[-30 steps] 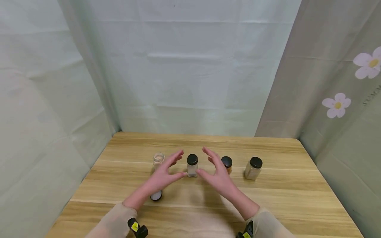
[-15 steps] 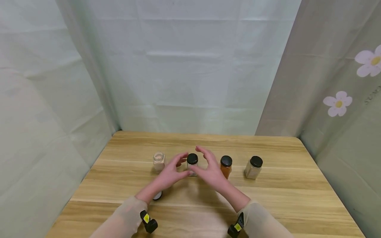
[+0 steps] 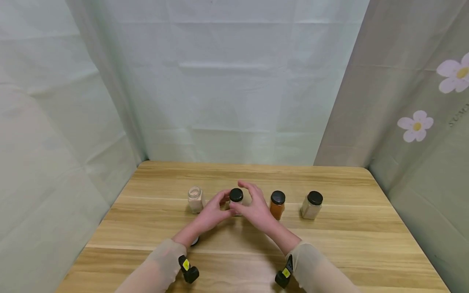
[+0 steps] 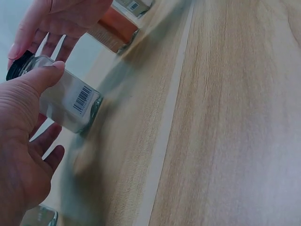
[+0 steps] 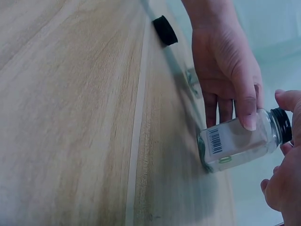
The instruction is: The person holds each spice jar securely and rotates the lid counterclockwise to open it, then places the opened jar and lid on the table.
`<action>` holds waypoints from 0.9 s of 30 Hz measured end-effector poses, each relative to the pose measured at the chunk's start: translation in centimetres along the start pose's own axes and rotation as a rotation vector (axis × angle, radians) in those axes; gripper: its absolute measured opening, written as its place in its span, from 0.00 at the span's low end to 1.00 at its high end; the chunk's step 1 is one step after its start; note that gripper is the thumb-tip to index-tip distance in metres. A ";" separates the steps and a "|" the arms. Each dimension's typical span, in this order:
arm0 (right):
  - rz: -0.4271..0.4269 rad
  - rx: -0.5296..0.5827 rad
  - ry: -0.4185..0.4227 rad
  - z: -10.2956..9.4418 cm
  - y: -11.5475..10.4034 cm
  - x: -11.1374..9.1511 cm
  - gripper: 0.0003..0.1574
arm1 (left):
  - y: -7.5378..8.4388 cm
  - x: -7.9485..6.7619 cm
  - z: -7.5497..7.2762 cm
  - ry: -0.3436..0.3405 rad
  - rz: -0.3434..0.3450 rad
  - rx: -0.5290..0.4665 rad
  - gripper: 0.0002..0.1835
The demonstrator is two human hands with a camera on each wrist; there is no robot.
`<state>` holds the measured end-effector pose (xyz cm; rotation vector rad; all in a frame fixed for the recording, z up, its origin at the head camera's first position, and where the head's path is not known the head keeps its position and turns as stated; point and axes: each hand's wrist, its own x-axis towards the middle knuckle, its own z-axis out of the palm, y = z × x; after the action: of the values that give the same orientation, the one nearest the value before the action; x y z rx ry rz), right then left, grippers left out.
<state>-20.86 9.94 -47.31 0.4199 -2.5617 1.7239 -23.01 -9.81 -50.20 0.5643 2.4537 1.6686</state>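
Gripping jar [image 5: 244,146]: left hand [image 3: 211,213] | loosely parted around black lid [image 3: 236,195]: right hand [image 3: 257,209] | barcode [image 4: 82,100]: visible only from wrist views

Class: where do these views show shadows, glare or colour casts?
Head: pale sheen on the table, bottom centre; left wrist: bluish cast, soft shadow beside the jar, pale glare lower right; right wrist: bluish cast, soft shadow beside the jar.

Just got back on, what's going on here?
A person's left hand grips a barcoded glass jar; the right hand is spread around its black lid, still on. Left of it stands an open jar, a loose lid lying nearby. To the right stand an orange jar and a pale jar, both lidded.
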 end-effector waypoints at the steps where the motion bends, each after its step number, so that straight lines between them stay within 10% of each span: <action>1: 0.002 0.000 0.003 0.0 0.1 0.1 0.47 | -0.1 0.0 0.0 0.000 0.001 0.000 0.35; 27: -0.013 0.011 0.061 0.5 1.1 1.0 0.36 | 0.3 0.0 0.2 0.006 -0.025 -0.064 0.28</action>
<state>-22.04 9.69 -48.28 0.3777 -2.5029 1.7202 -22.83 -9.54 -50.06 0.5185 2.3920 1.7343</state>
